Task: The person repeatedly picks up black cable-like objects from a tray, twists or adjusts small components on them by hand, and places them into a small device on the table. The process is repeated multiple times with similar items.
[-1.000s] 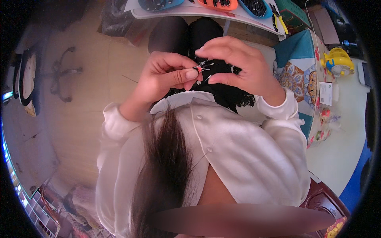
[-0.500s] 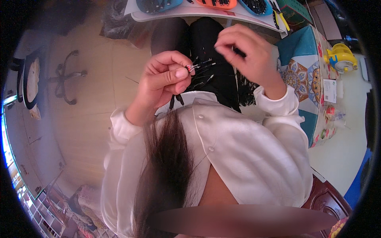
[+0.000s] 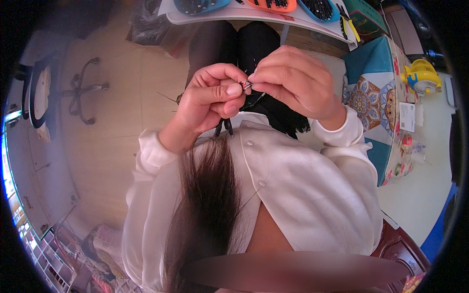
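My left hand (image 3: 211, 97) pinches a small metal and red piece (image 3: 245, 85) between thumb and forefinger, held in front of my chest. Black cord ends (image 3: 223, 128) hang down below that hand. My right hand (image 3: 292, 80) meets the left at the same small piece, its fingertips closed on it or on a thin black strand (image 3: 257, 99) that runs from it. A bundle of black cords (image 3: 286, 119) lies on my lap under the right hand. I wear a white long-sleeved shirt, and my dark hair hangs down in front.
A white table edge (image 3: 273, 18) at the top carries blue and orange trays (image 3: 271, 5) of small dark parts. A patterned teal box (image 3: 376, 97) and a yellow toy-like object (image 3: 421, 75) are at the right. A chair base (image 3: 80, 93) stands on the wooden floor at the left.
Half a second ago my right hand was raised and apart, pulling a strand up. It has come back down and now meets the left hand at the small piece.
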Demonstrator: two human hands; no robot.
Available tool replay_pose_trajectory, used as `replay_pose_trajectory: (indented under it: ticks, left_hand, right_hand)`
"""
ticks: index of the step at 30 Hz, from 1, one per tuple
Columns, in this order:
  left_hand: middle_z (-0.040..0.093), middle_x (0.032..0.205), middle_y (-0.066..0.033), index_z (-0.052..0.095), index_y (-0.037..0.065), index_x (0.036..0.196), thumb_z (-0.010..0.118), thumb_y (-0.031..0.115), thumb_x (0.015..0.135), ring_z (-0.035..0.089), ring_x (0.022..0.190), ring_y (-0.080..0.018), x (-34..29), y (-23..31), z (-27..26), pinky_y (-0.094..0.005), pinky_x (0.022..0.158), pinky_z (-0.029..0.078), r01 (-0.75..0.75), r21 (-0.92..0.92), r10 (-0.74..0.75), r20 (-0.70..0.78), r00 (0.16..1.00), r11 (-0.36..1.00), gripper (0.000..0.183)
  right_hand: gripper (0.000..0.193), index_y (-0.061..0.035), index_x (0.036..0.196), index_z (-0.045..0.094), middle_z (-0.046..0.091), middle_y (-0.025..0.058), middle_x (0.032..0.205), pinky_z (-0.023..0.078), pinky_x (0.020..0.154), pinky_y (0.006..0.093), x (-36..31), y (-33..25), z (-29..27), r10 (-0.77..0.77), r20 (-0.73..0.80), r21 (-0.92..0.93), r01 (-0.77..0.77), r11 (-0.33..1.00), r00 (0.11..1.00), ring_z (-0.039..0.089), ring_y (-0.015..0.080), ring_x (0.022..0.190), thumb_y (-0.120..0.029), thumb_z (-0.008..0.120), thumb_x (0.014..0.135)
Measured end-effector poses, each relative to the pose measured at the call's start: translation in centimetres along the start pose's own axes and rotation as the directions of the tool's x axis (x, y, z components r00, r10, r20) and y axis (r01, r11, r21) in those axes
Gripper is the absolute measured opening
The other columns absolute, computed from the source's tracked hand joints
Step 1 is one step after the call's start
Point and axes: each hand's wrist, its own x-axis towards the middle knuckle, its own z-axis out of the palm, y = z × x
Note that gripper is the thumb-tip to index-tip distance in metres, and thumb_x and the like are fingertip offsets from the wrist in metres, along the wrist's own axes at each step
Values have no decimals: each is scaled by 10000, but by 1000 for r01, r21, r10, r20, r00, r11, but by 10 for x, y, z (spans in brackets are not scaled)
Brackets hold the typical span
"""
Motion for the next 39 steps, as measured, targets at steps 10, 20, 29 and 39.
replay_pose_trajectory:
  ticks: [10,20,29,39]
  left_hand:
    - [632,740,-65,664,-52,902,648,-38,841,564,618,-87,0,13,11,-223,542,453,-393,909,304,339,890,138,65]
    - [584,688,-43,634,-23,977,609,0,892,484,571,-70,2,-3,-2,-200,461,276,-119,288,129,-15,992,950,92]
    - [616,764,-51,633,-30,982,613,-11,890,514,598,-82,1,-1,4,-205,512,393,-251,790,245,132,961,560,97]
    - [628,868,-83,630,-13,995,590,33,896,370,509,-61,10,-4,-12,-211,429,217,226,-173,-193,192,962,959,116]
  right_hand:
    - [158,-12,962,585,573,-12,850,427,685,187,-11,-4,-3,531,757,583,-762,-283,382,511,57,763,-165,613,933]
    - [278,-54,945,650,605,67,921,481,676,335,-10,-6,-1,-19,15,-200,22,980,1000,599,258,784,-137,764,706]
    - [108,-6,902,637,603,37,821,460,646,238,-14,-10,-4,627,493,581,-765,279,603,570,116,734,-108,657,871]
    - [160,-7,928,678,639,86,866,467,616,252,-7,4,-11,270,152,262,-302,917,951,598,158,732,-49,736,785]
